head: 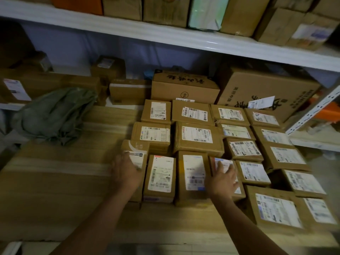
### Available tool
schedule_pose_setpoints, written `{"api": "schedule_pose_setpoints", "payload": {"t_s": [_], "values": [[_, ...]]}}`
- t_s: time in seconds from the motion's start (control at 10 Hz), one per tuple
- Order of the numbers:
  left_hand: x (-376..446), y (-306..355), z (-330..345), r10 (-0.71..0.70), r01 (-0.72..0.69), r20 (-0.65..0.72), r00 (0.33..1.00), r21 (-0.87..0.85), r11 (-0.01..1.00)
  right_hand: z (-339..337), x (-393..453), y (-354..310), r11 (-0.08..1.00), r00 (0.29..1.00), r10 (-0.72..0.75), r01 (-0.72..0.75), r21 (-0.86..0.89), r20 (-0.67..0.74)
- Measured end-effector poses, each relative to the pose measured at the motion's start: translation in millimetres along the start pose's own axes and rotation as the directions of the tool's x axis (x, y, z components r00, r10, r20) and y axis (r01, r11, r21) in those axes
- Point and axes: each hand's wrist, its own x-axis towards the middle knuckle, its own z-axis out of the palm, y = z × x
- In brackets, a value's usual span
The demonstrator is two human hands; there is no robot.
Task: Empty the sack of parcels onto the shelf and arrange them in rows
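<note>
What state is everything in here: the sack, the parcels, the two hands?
Green sack: crumpled, lying limp on the shelf.
Parcels: sealed, laid in rows, labels up.
Left hand: flat on the leftmost parcel.
Right hand: fingers spread, resting on a front-row parcel.

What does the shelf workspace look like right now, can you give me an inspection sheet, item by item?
Surface: wooden shelf board, bare on the left half, parcels on the right.
Job's things: small labelled parcels lie label-up in rough rows; green sack lies crumpled and flat at the left rear.
Clutter: larger cardboard boxes stand behind the rows against the back wall.
Grippers: left hand rests flat on the leftmost front parcel; right hand rests on a front-row parcel, fingers spread; neither is closed around anything.
Cables: nothing seen.
Surroundings: upper shelf loaded with cartons; white slotted upright at the right.
</note>
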Motion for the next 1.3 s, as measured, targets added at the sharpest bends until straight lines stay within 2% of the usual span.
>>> {"api": "schedule_pose_setpoints", "payload": {"t_s": [0.1,0.2,0.3,0.4,0.5,0.6,0.7,0.8,1.0,1.1,1.2,1.3], "values": [[-22.5,38.7,17.3,0.215,-0.210,-0.035,0.976,0.100,0.973,-13.9,27.3,34.8,0.987,0.981,0.159,-0.156,-0.039,0.108],[-44.5,75.1,43.9,0.232,-0.237,0.050,0.971,0.114,0.965,-22.1,43.0,66.5,0.998,0.959,0.028,-0.011,-0.062,0.281],[-65.7,110.4,74.6,0.248,-0.257,0.083,0.965,0.115,0.960,-28.6,48.0,89.0,0.988,0.955,-0.155,0.154,0.024,0.252],[-87.0,145.6,102.8,0.287,-0.299,0.103,0.952,0.140,0.944,-47.4,62.6,113.5,0.955,0.960,-0.265,0.249,0.162,0.087],[-108.7,183.5,127.5,0.376,-0.402,0.215,0.901,0.095,0.911,-69.4,90.1,149.9,0.975,0.975,-0.221,0.221,-0.009,0.002],[-135.2,214.3,149.5,0.470,-0.538,0.430,0.771,0.045,0.842,-87.8,107.1,183.3,0.991,0.999,-0.010,0.015,-0.133,0.044],[-164.1,237.4,170.0,0.485,-0.645,0.611,0.626,0.056,0.762,-92.8,112.4,205.2,0.991,0.987,0.126,-0.122,-0.049,0.103],[-178.5,247.0,190.0,0.476,-0.740,0.699,0.534,0.114,0.663,-88.1,112.2,217.0,0.999,0.992,0.050,-0.048,-0.025,0.119],[-175.1,243.1,195.7,0.478,-0.760,0.689,0.545,0.164,0.629,-75.1,119.1,218.4,0.992,0.987,-0.122,0.122,0.008,0.103],[-171.4,244.9,196.9,0.479,-0.750,0.664,0.574,0.190,0.634,-71.6,123.2,219.1,0.974,0.972,-0.216,0.221,-0.050,0.093],[-172.0,243.8,195.4,0.470,-0.737,0.670,0.575,0.175,0.653,-74.6,125.7,215.5,0.977,0.973,-0.209,0.213,-0.029,0.100],[-168.2,248.6,186.0,0.472,-0.684,0.630,0.617,0.132,0.717,-78.3,128.0,207.8,0.966,0.963,-0.259,0.256,0.044,0.074]]}}
